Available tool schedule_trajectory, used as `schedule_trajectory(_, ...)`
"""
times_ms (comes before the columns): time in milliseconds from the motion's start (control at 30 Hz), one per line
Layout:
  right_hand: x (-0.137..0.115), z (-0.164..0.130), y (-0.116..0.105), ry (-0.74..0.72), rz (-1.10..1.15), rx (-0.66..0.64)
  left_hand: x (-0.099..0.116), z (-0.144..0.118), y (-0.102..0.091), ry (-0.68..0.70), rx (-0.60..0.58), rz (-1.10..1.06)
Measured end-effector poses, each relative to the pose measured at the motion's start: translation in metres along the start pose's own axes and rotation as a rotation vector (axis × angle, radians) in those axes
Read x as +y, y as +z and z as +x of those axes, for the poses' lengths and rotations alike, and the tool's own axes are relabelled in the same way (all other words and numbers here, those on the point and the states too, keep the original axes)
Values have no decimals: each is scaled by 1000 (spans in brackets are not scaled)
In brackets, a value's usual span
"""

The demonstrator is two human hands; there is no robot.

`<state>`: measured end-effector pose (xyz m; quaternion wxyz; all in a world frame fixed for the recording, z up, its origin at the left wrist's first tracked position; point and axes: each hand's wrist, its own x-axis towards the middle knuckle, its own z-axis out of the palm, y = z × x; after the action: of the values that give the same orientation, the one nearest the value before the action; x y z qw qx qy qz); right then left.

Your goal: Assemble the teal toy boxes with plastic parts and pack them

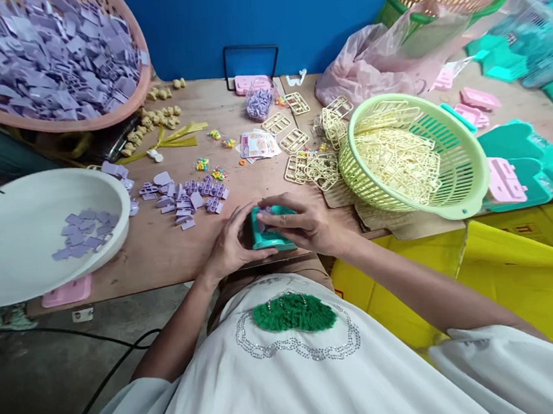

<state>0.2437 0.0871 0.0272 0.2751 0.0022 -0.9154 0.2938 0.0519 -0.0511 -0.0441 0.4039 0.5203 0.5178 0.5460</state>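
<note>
The worktop (170,247) is bare, matt wood with a rough, scuffed grain. The teal piece (267,235) looks like smooth, faintly glossy plastic, as do the lilac parts (190,201). The green basket (457,164) is slotted plastic; the white bowl (16,219) smooth and satiny.

My bench (160,248): bare wood, carrying loose purple parts (187,198), a green basket (455,145) of yellow frames, more yellow frames (309,166) beside it, printed cards (259,145), a pink bag (370,68), teal housings (526,149), pink pieces (505,180).
</note>
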Motion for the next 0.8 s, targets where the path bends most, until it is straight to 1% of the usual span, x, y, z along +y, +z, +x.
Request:
schedule_trajectory(100, 6, 2, -4, -51, 24, -84, 0, 1, -2, 8, 8, 2)
schedule_trajectory(200, 9, 7, -15, -92, 20, -157, 2, 3, -6, -2, 0, 10)
schedule_trajectory(333, 12, 25, -35, -151, -23, -345, 6, 7, -10, -26, -44, 14)
schedule_trajectory(433, 18, 46, -45, -221, -17, -501, 7, 9, -12, -30, -46, 22)
schedule_trajectory(567, 26, 68, -47, -348, 12, -659, 7, 12, -15, -25, -60, 28)
schedule_trajectory(700, 29, 79, -47, -441, 12, -732, 8, 12, -16, -19, -71, 55)
schedule_trajectory(800, 28, 81, -48, -476, -18, -783, 11, 13, -16, -1, -86, 83)
